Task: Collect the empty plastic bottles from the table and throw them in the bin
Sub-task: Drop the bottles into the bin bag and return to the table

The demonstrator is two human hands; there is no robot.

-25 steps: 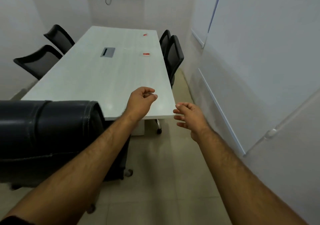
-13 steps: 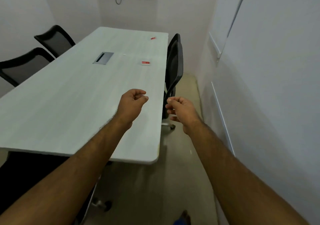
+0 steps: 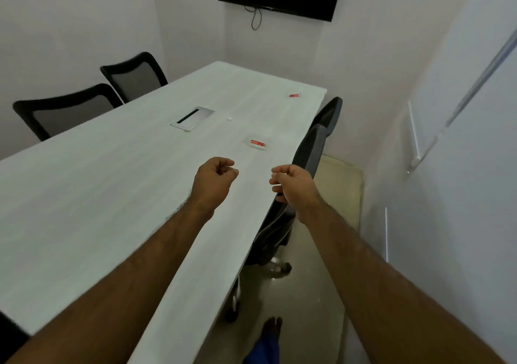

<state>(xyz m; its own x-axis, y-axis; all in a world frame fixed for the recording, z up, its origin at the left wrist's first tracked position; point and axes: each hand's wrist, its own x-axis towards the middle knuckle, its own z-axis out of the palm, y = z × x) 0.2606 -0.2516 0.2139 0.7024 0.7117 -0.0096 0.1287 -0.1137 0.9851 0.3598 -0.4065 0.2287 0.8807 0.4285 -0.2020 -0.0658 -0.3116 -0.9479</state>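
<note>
I read both hands as empty. Left hand (image 3: 215, 180) is loosely curled over the table (image 3: 92, 209), thumb against the fingers, gripping nothing. Right hand (image 3: 292, 186) is half-curled just past the table's right edge, also gripping nothing. Likely raised ready to reach. The task's things: two flattened clear items with red labels, probably the bottles. Near bottle (image 3: 258, 142) lies at 1 o'clock from the left hand, well apart. Far bottle (image 3: 294, 95) sits near the table's far right corner. Count: one small white cap-like speck (image 3: 229, 118), one cable hatch (image 3: 192, 118), three chairs in view. No bin in view.
</note>
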